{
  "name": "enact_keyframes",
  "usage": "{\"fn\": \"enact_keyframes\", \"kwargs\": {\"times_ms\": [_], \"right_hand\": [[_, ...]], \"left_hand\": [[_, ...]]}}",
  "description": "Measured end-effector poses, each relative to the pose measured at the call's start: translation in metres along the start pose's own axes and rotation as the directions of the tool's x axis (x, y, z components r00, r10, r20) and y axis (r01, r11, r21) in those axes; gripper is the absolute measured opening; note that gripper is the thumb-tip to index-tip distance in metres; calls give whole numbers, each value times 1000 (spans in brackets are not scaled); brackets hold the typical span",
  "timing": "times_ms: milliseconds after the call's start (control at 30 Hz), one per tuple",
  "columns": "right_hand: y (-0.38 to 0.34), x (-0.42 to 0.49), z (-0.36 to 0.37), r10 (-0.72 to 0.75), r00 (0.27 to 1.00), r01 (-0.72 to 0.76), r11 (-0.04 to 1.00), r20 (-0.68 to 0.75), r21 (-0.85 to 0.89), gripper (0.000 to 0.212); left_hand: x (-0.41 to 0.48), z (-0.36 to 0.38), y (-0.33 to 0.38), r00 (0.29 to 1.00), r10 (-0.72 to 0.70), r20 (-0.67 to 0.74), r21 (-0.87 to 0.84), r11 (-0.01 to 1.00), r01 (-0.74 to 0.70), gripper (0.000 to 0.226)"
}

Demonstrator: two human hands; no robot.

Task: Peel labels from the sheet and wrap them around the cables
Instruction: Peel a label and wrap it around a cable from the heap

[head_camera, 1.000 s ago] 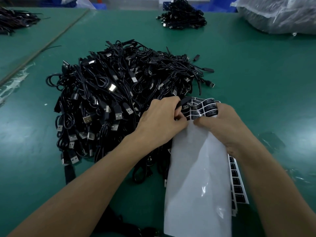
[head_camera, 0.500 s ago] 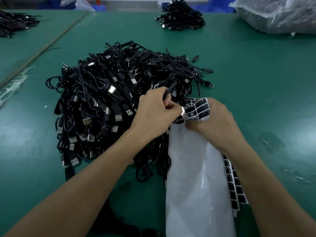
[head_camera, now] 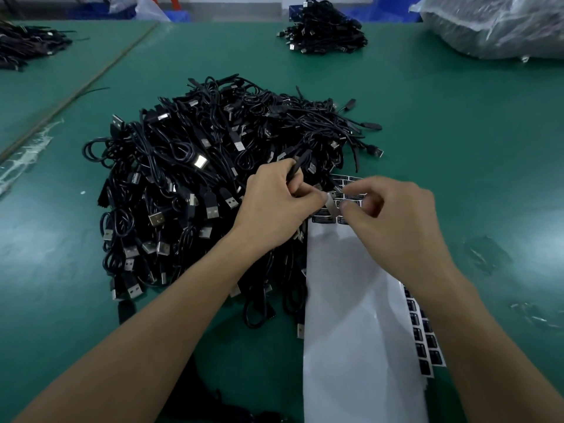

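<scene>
A big pile of black USB cables (head_camera: pixel 195 184) lies on the green table (head_camera: pixel 457 132). My left hand (head_camera: pixel 277 206) grips one black cable (head_camera: pixel 300 161) at the pile's right edge, and its fingertips hold a peeled label (head_camera: pixel 332 204). My right hand (head_camera: pixel 393 215) pinches the other side of that label, just above the label sheet (head_camera: pixel 351 315). The sheet's white backing runs toward me, with several black labels (head_camera: pixel 351 198) at its far end. Another sheet of black labels (head_camera: pixel 425 346) pokes out under its right edge.
A smaller cable heap (head_camera: pixel 323 35) sits at the back centre, and another heap (head_camera: pixel 27 44) at the back left. A clear plastic bag (head_camera: pixel 500 22) fills the back right corner. Tape scraps (head_camera: pixel 24 154) lie along a seam on the left.
My right hand let go of the sheet's top, which dropped back flat, and now pinches the peeled label. My left hand lifted slightly with the cable.
</scene>
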State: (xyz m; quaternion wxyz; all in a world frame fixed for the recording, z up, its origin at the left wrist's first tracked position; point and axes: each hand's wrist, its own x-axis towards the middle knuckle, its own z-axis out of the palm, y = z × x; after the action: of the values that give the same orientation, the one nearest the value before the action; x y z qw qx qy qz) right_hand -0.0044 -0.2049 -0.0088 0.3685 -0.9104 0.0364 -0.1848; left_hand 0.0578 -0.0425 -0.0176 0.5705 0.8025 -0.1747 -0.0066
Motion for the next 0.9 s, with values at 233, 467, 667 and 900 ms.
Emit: {"fn": "enact_keyframes", "kwargs": {"times_ms": [233, 467, 667, 900], "right_hand": [[1, 1, 7, 166, 976, -202, 930, 140, 306, 19], [-1, 2, 7, 227, 957, -286, 846, 182, 450, 19], [-7, 4, 6, 335, 938, -312, 710, 87, 631, 24], [-2, 0, 8, 257, 965, -199, 840, -47, 505, 21]], "left_hand": [[-2, 0, 2, 999, 36, 31, -73, 997, -34, 47], [-4, 0, 3, 999, 25, 47, -101, 995, -21, 48], [-8, 2, 10, 997, 5, 76, -62, 998, 0, 47], [-9, -3, 12, 988, -72, 136, -16, 997, 75, 33]]}}
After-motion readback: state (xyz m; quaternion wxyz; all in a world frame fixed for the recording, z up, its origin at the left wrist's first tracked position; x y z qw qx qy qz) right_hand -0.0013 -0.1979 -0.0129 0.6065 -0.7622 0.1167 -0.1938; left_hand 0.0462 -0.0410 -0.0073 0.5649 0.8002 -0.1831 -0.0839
